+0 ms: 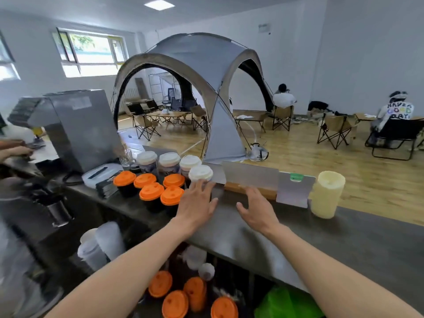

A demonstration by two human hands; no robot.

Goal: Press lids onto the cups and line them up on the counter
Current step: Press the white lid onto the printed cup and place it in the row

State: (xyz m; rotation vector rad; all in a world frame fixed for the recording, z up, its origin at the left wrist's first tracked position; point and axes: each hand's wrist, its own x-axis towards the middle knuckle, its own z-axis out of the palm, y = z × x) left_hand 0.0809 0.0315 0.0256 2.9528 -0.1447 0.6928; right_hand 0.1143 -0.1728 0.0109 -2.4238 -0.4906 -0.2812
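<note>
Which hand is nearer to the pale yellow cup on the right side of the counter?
Right. The right hand hovers open to the left of the yellow cup; the left hand is farther left, beside the orange-lidded cups.

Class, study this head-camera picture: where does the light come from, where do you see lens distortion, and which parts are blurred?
Head view: daylight blows out the windows and a ceiling panel glows; the wide lens bows the walls and counter; the left edge and the stacked clear cups smear, while the left hand, right hand and orange-lidded cups stay fairly sharp.
</note>
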